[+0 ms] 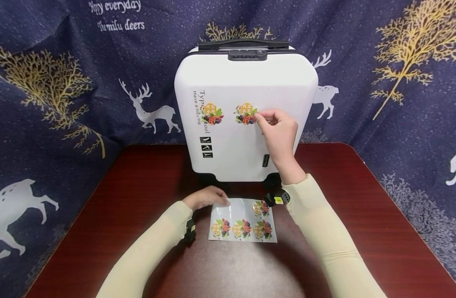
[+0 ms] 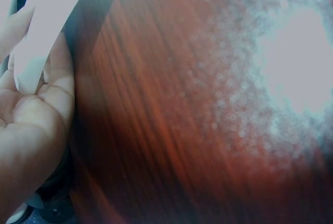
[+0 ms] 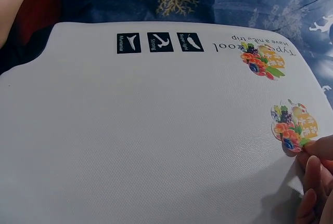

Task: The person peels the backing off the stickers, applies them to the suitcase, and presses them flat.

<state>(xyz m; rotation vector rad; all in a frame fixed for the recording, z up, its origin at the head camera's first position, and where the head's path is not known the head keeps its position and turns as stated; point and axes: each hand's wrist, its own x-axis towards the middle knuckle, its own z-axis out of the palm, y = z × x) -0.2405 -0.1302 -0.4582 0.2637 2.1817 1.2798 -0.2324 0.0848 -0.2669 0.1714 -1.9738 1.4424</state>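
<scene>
Orange and red, the sticker point(image 1: 245, 117) sat against the upper front of the suitcase point(image 1: 239, 153), and from my distant seat I saw the right hand point(image 1: 280, 130) pinching its leafy edge. To its left, a second sticker point(image 1: 214, 116) overlapped printed lettering point(image 1: 202, 96), while below, before the suitcase, the left hand point(image 1: 208, 196) gripped the far left corner of a sheet point(image 1: 239, 209) bearing four more stickers point(image 1: 243, 229). Under it all was a dark red table point(image 1: 138, 174), and behind hung a blue curtain point(image 1: 168, 49) patterned with white deer point(image 1: 162, 114) and golden trees point(image 1: 436, 25).
</scene>
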